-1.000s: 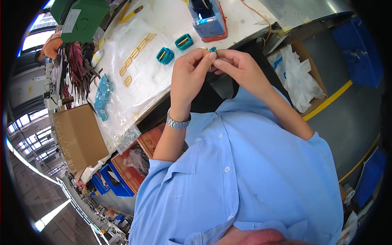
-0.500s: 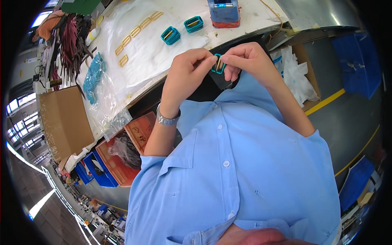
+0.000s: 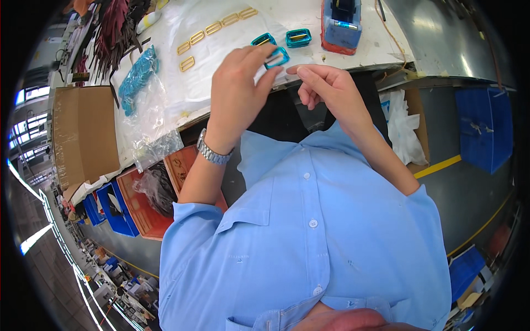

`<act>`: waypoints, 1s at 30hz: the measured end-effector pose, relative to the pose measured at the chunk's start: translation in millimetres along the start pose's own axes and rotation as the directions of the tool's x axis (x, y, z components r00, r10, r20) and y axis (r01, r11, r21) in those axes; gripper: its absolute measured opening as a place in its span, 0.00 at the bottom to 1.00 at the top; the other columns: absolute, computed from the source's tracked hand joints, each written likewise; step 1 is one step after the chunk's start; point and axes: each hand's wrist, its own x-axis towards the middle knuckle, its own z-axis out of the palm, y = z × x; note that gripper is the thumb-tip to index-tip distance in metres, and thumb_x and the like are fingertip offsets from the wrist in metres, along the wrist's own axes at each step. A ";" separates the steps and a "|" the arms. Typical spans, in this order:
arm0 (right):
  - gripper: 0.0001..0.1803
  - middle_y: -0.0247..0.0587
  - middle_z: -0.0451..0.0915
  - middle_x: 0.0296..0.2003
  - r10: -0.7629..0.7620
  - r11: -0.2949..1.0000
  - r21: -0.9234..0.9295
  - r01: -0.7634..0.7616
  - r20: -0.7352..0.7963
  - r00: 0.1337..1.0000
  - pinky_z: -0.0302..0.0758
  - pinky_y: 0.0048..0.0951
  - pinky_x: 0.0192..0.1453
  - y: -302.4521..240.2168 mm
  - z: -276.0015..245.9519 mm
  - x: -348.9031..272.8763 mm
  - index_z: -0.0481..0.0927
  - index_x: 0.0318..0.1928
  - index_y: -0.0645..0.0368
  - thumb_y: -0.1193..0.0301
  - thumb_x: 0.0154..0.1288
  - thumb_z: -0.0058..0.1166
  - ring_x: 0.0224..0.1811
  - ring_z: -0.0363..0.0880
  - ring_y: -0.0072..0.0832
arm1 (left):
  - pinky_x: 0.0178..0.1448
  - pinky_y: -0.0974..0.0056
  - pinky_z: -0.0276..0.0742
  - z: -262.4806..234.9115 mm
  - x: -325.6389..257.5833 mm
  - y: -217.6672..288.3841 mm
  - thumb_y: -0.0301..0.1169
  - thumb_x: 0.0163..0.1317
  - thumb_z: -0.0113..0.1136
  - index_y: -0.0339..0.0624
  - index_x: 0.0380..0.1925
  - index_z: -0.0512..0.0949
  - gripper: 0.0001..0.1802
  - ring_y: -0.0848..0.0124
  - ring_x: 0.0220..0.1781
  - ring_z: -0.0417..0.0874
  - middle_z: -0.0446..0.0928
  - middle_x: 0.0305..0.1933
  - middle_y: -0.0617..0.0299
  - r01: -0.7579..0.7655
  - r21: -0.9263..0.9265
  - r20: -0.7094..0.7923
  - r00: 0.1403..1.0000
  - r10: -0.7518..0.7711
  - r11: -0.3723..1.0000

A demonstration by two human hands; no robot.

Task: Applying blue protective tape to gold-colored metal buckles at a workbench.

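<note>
My left hand (image 3: 238,91) reaches over the table edge, thumb and fingers closed on a teal rectangular buckle (image 3: 283,55). Just behind it on the table is a stack of teal buckles (image 3: 263,39), partly covered by my fingers. Another teal stack (image 3: 298,38), gold showing in its middle, stands to its right. My right hand (image 3: 334,94) hovers in front of the table edge, apart from the buckle. Its index finger is stretched past the thumb, the other fingers are loosely bent, and nothing shows in them. Gold slider buckles (image 3: 212,28) lie in a row on white sheeting, with a single gold buckle (image 3: 187,64) nearer me.
A blue tape dispenser (image 3: 342,27) stands at the back right. To the left lie a clear bag with teal pieces (image 3: 138,83) and a cardboard box (image 3: 85,132). Orange crates (image 3: 138,212) and blue bins (image 3: 118,209) sit below; another blue bin (image 3: 486,129) is at right.
My hands have parted: the left has carried the teal buckle toward the stacks, and the right has let go of it. The view has shifted, moving the table things to the right.
</note>
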 end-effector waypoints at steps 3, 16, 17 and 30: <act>0.17 0.29 0.83 0.29 -0.006 0.999 -0.035 0.006 0.017 1.000 0.76 0.19 0.38 5.2 -5.2 0.9 0.88 0.59 0.63 0.64 0.83 0.58 0.31 0.78 0.14 | 0.53 0.56 0.83 -2.2 17.9 -35.6 0.31 0.64 0.75 0.40 0.53 0.88 0.18 0.55 0.48 0.86 0.88 0.49 0.54 -0.025 0.086 -0.021 0.999 0.027 0.996; 0.15 0.27 0.83 0.31 0.058 0.995 -0.082 -0.055 0.035 0.998 0.76 0.18 0.41 21.5 -27.8 -2.4 0.88 0.60 0.62 0.70 0.83 0.55 0.34 0.79 0.12 | 0.52 0.58 0.85 7.8 41.9 -68.8 0.33 0.68 0.72 0.40 0.59 0.86 0.20 0.55 0.46 0.88 0.89 0.49 0.50 0.008 0.049 0.234 0.972 -0.019 0.999; 0.15 0.27 0.83 0.31 0.059 0.995 -0.080 -0.056 0.038 0.998 0.76 0.18 0.41 21.7 -27.2 -1.7 0.88 0.60 0.62 0.70 0.83 0.55 0.34 0.79 0.12 | 0.53 0.57 0.85 8.3 41.9 -69.4 0.34 0.69 0.72 0.41 0.60 0.85 0.21 0.55 0.47 0.89 0.89 0.51 0.50 0.005 0.038 0.254 0.967 -0.014 0.999; 0.15 0.27 0.83 0.31 0.096 0.992 -0.088 -0.093 0.038 0.995 0.76 0.18 0.41 22.2 -23.5 0.6 0.88 0.60 0.62 0.70 0.83 0.55 0.34 0.79 0.12 | 0.50 0.55 0.84 15.1 33.3 -58.2 0.33 0.61 0.78 0.45 0.64 0.83 0.30 0.53 0.44 0.89 0.90 0.47 0.50 0.071 0.141 0.187 0.978 -0.097 0.987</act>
